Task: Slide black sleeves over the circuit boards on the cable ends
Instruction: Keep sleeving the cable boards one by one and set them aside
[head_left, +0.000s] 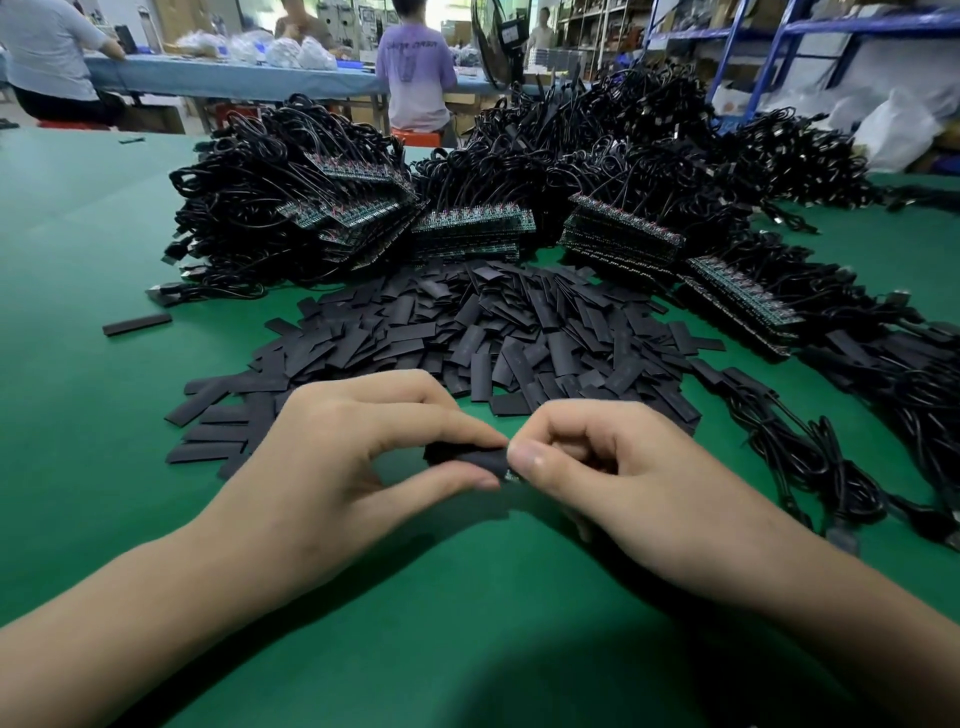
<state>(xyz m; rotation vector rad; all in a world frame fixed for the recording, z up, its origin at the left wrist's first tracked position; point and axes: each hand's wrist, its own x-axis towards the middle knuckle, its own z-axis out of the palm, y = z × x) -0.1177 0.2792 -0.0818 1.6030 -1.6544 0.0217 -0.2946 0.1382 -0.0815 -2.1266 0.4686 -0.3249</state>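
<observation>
A: How far along are we?

B: Early, we'd judge. Behind the sleeve pile (467, 332), stacks of boards (472, 223) sit bare, with their cables (249, 176) heaped behind them. To the right of the pile lie sleeved cables (748, 387). We take those for done, though we can't be sure.

A: And the one we're on?

B: It's just in front of the pile, above the table (78, 260). Our left hand (332, 457) pinches a sleeve (467, 458) between thumb and forefinger. Our right hand (613, 467), fingers curled, pinches at the sleeve's right end, where only a sliver of the board (507, 474) shows. We reckon it's nearly all in.

A: What are we handling?

B: The sleeves are matte black tubes pressed flat into strips. They look soft, so each mouth probably needs coaxing open. The boards look thin and stiff, dark green, with reddish dots along one edge. The cables are round, glossy and tangled. The table's green cover looks smooth.
</observation>
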